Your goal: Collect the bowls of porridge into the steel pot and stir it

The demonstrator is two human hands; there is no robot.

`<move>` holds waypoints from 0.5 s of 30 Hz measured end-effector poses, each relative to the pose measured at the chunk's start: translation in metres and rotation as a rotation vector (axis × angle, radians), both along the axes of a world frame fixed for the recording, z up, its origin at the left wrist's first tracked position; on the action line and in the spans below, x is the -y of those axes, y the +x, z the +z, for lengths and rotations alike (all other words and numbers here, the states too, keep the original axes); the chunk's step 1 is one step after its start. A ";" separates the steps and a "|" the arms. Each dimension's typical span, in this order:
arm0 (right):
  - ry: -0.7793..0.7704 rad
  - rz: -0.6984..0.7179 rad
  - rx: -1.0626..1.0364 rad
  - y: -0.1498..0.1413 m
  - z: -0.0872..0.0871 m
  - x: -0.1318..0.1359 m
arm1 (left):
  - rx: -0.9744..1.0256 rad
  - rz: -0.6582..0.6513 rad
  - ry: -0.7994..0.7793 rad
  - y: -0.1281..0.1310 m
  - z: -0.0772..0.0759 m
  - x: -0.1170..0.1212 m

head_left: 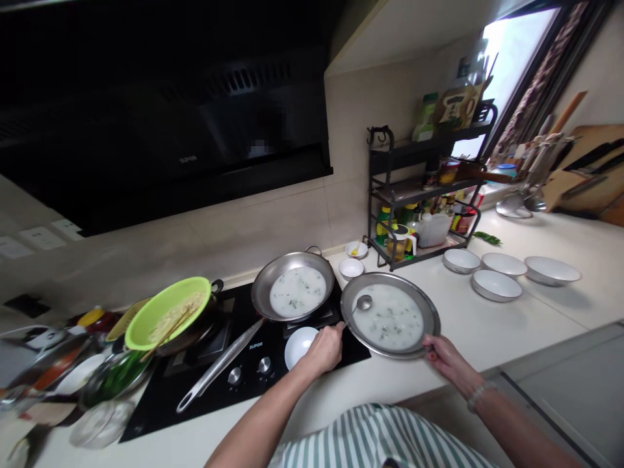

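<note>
A wide steel basin [429,312] of milky white soup with green flecks is level in front of me, over the counter's edge by the cooktop. My left hand [325,349] is closed at its left rim, fingers partly hidden. A spoon [364,302] rests in the soup, its handle running toward that hand; whether the fingers also grip the handle I cannot tell. On the opposite side, my right hand [442,357] pinches the rim. Behind my left hand sits a white bowl [298,344] on the cooktop. A steel frying pan [266,292] on the back burner holds similar white soup.
Left of the pan stands a lime-green colander [141,325] with pale food and chopsticks. Its neighbours include a bowl of green vegetables [117,380]. Several white bowls [497,286] stand on the right counter, near a black spice rack [380,188]. A range hood [195,97] hangs overhead.
</note>
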State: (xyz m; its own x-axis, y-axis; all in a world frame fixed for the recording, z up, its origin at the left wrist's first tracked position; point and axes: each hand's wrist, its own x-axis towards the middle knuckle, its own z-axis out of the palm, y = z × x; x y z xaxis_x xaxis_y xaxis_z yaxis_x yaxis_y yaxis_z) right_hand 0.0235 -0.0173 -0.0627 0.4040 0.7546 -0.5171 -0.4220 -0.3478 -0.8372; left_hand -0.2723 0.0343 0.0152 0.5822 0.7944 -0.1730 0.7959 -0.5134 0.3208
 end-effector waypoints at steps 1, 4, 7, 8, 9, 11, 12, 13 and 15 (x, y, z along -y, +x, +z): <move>-0.003 0.005 0.004 0.001 0.000 0.000 | 0.007 0.011 -0.007 0.002 -0.001 -0.001; -0.008 0.017 0.006 0.003 -0.001 -0.004 | 0.049 0.051 -0.024 0.005 -0.007 -0.002; -0.013 0.021 0.007 0.001 -0.004 -0.009 | 0.124 0.091 -0.037 0.007 -0.012 -0.003; -0.015 0.021 0.010 0.000 -0.004 -0.010 | 0.161 0.106 -0.042 0.007 -0.013 -0.004; -0.017 0.020 0.014 0.000 -0.004 -0.010 | 0.207 0.121 -0.047 0.007 -0.015 -0.004; -0.014 0.034 0.016 0.000 -0.001 -0.008 | 0.320 0.154 -0.058 0.009 -0.018 -0.005; -0.017 0.035 0.041 0.002 0.002 -0.005 | 0.385 0.183 -0.070 0.010 -0.020 -0.005; -0.028 0.015 0.108 0.004 0.007 -0.002 | 0.454 0.226 -0.096 0.013 -0.021 -0.005; -0.080 -0.082 0.354 0.010 0.018 0.006 | 0.604 0.375 -0.219 0.020 -0.024 -0.004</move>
State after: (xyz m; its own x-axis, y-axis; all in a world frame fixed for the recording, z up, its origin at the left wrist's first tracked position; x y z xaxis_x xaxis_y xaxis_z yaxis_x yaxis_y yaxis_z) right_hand 0.0333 -0.0229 -0.0451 0.6259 0.6748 -0.3909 -0.1405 -0.3954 -0.9077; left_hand -0.2521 0.0379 -0.0090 0.3221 0.9428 -0.0856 0.5577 -0.1159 0.8219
